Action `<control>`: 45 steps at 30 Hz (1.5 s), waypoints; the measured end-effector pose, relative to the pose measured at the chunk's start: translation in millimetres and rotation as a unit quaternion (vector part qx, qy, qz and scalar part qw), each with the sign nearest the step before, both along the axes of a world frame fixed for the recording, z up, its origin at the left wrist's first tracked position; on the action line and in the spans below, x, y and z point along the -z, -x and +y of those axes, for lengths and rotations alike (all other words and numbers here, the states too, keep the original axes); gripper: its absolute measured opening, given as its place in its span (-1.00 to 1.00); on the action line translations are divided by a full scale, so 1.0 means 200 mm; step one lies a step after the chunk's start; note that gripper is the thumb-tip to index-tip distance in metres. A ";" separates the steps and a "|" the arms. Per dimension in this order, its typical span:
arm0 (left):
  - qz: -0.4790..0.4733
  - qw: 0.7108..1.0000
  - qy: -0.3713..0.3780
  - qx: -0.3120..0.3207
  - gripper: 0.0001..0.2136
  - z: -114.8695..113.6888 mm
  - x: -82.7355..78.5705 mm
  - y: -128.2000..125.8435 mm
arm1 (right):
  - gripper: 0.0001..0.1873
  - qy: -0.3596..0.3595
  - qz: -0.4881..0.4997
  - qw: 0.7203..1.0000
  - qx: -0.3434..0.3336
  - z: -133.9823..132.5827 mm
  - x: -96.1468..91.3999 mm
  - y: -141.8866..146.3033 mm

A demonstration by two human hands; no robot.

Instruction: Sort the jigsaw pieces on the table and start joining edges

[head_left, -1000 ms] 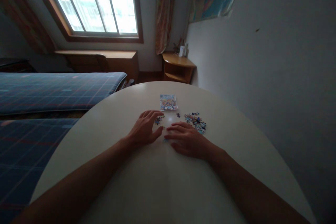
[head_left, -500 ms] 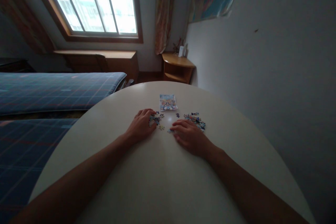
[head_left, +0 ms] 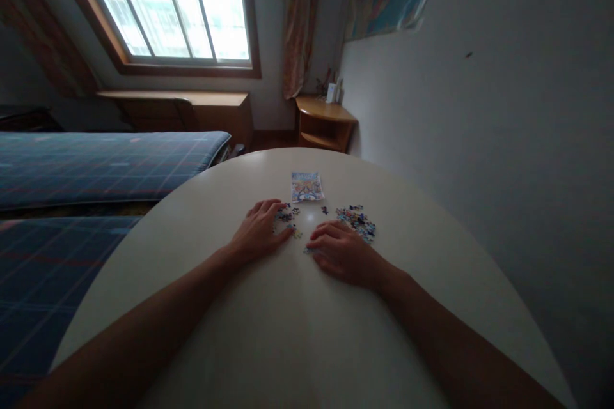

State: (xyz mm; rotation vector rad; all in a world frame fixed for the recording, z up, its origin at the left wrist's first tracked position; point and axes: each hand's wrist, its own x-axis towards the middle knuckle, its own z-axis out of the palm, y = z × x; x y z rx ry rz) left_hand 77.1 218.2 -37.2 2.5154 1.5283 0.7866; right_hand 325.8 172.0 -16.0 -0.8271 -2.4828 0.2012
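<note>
On the white round table, my left hand [head_left: 261,227] rests with its fingers and thumb spread around a small pile of jigsaw pieces [head_left: 286,215]. Its thumb tip touches the edge of this pile, near a yellowish jigsaw piece [head_left: 298,234]. My right hand [head_left: 343,252] is closed, fingers bent together, with its fingertips on a light-blue jigsaw piece [head_left: 306,250] on the tabletop; the hand partly covers that piece. Just beyond the right hand lies a larger heap of mixed jigsaw pieces [head_left: 362,223]. A single dark piece [head_left: 325,210] sits between the two groups.
A printed picture packet [head_left: 307,187] lies flat beyond the pieces. The round table [head_left: 268,332] has its curved edge near a plaid mattress [head_left: 96,166] on the left and a wall [head_left: 455,121] on the right. A corner shelf [head_left: 326,112] stands behind.
My right hand has drawn the light-blue piece slightly toward me and left. My left thumb has stretched right, toward the yellowish piece.
</note>
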 end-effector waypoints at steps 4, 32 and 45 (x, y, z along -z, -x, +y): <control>-0.003 1.000 -0.019 -0.008 -0.54 0.00 0.00 0.00 | -0.66 -0.005 -0.029 0.999 -0.014 -0.02 -0.01 0.02; 0.030 0.963 -0.053 0.261 -0.86 -0.10 -0.05 -0.05 | -0.80 -0.004 0.046 0.945 0.323 0.15 0.05 -0.19; 0.026 0.959 -0.047 0.278 -0.86 -0.11 -0.07 -0.06 | -0.87 -0.045 0.073 0.958 0.273 0.14 0.01 -0.16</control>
